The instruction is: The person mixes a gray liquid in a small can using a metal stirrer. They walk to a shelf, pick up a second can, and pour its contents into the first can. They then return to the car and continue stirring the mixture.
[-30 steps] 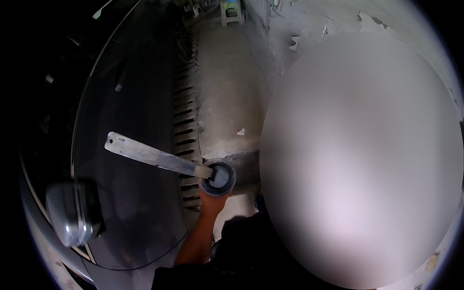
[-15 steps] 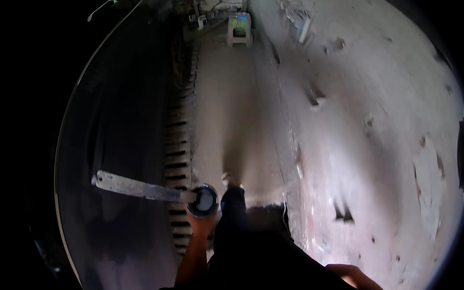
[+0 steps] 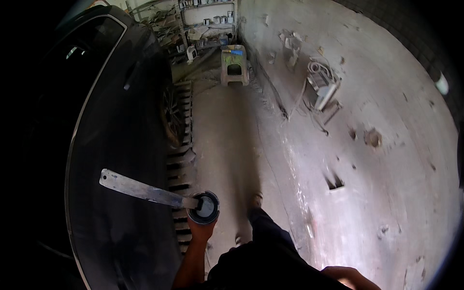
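My left hand (image 3: pixel 202 229) is wrapped around a small round dark-rimmed can (image 3: pixel 216 214), held upright. Pale grey liquid or paste (image 3: pixel 206 207) shows inside it. A long flat stirring stick (image 3: pixel 145 191), with a hole at its far end, leans out of the can toward the left. It spans the gap toward a dark car (image 3: pixel 130 159), whose side stands close by. Of my right side only a bare bent piece of arm (image 3: pixel 353 277) shows at the lower edge; the hand itself is out of view.
Ahead stands a plastic stool (image 3: pixel 235 67) with a blue item on top. Shelves (image 3: pixel 208 10) with several cans are at the back. A slatted floor grate (image 3: pixel 181 169) runs beside the car. On the right is a worn wall (image 3: pixel 386 203) with a wall-mounted device and hose (image 3: pixel 323 87).
I have stepped forward; my other foot now leads. The view has risen, bringing the shelves, car window and wheel into sight. The can and stick stay in my left hand.
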A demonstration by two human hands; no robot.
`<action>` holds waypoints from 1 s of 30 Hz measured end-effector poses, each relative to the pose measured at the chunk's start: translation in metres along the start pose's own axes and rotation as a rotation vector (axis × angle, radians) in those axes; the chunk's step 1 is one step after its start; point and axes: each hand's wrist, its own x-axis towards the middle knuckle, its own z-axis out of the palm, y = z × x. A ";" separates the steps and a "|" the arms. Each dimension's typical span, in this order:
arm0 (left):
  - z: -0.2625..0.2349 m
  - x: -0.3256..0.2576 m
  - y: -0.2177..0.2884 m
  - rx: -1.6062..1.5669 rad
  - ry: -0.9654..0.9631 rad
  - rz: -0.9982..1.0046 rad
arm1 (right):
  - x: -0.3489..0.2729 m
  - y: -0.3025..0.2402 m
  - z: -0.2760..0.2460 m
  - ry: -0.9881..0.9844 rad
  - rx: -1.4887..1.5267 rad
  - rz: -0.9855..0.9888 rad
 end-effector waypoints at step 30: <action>-0.107 0.870 0.037 -0.392 0.194 -0.130 | 0.252 -0.356 -0.862 0.100 -0.165 0.090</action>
